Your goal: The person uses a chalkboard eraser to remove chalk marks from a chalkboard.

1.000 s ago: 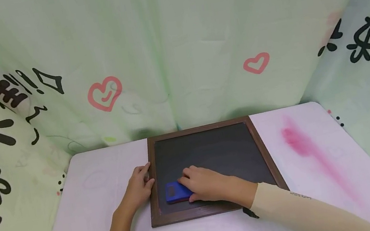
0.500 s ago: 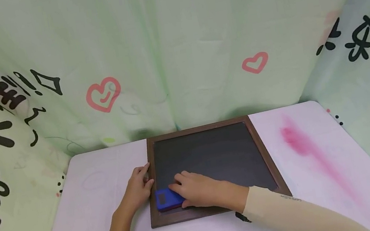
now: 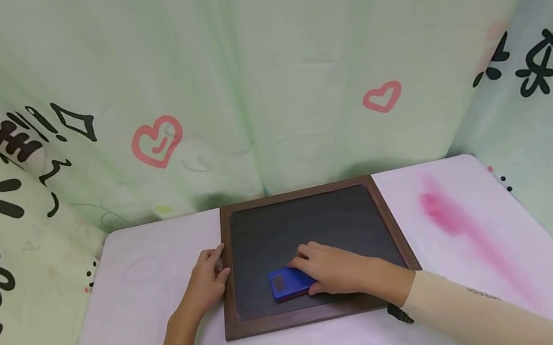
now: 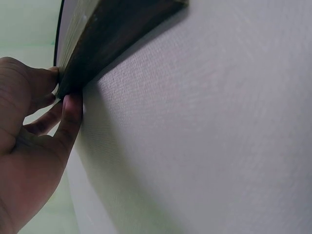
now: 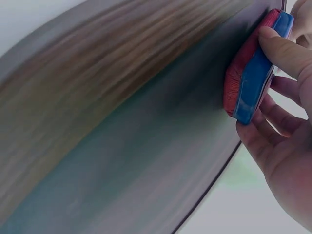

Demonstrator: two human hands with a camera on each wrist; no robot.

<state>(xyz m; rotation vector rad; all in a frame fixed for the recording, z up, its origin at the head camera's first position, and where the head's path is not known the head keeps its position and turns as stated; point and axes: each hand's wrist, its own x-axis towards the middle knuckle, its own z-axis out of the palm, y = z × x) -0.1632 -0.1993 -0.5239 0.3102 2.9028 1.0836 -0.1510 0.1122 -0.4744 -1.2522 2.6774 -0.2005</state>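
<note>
A small blackboard (image 3: 312, 224) with a brown wooden frame lies on the table. My left hand (image 3: 207, 282) holds its left edge, and in the left wrist view the fingertips (image 4: 72, 105) sit against the frame (image 4: 117, 36). On the lower part of the black surface is a blue blackboard eraser (image 3: 287, 285). My right hand (image 3: 336, 269) grips the eraser's right end from above. Seen from the right wrist, thumb and fingers clasp the eraser's blue body (image 5: 256, 80), with its red pad (image 5: 239, 73) facing the board.
The table (image 3: 148, 261) has a white cover with a pink smear (image 3: 444, 208) on the right. Pale green curtains (image 3: 293, 72) with black characters and red hearts enclose the back and both sides.
My right hand first slid the eraser toward the board's lower left corner, then back to the right and slightly up. My left hand stays at the left edge.
</note>
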